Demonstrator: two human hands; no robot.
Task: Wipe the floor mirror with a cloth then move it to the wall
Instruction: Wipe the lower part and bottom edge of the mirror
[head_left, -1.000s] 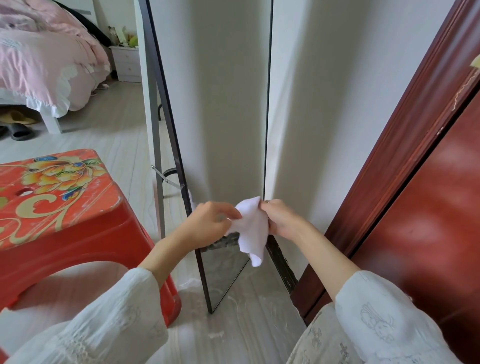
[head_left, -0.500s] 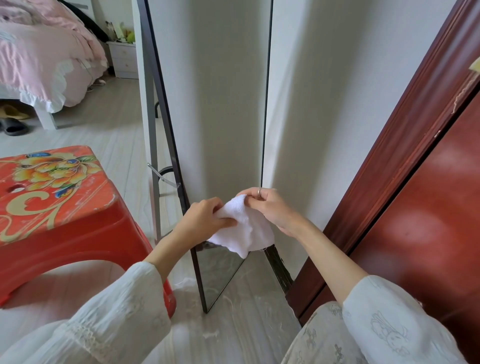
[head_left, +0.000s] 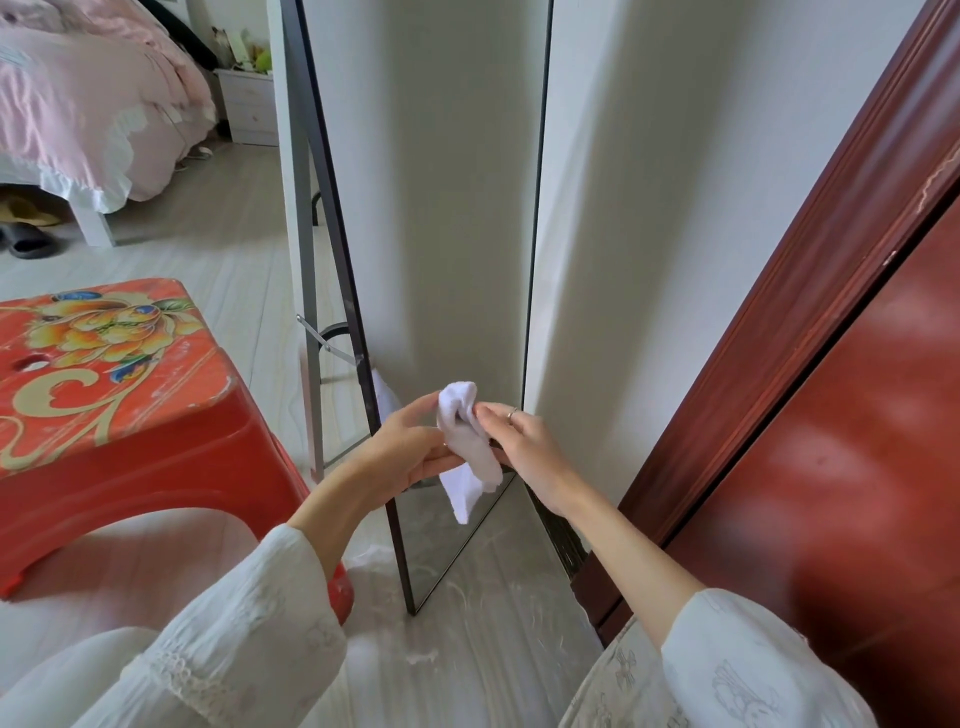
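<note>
A tall floor mirror (head_left: 447, 208) in a thin black frame stands on the floor in front of me, its right edge close to the white wall (head_left: 675, 208). A small white cloth (head_left: 467, 452) hangs in front of the mirror's lower part. My left hand (head_left: 410, 452) pinches the cloth from the left with its thumb and fingers. From the right, my right hand (head_left: 524, 447) holds the cloth's other side; it wears a ring. The cloth's lower end dangles free.
A red plastic stool (head_left: 119, 395) with a flower print stands just left of my left arm. A dark red wooden door frame (head_left: 810, 291) runs along the right. A bed with pink covers (head_left: 88, 104) and a white nightstand (head_left: 249, 109) are at the far left. Grey metal legs (head_left: 306, 260) stand behind the mirror.
Both hands have reworked the cloth: it was bunched between them half a second ago and now hangs longer and narrower. The hands stay at the same spot before the mirror's lower part.
</note>
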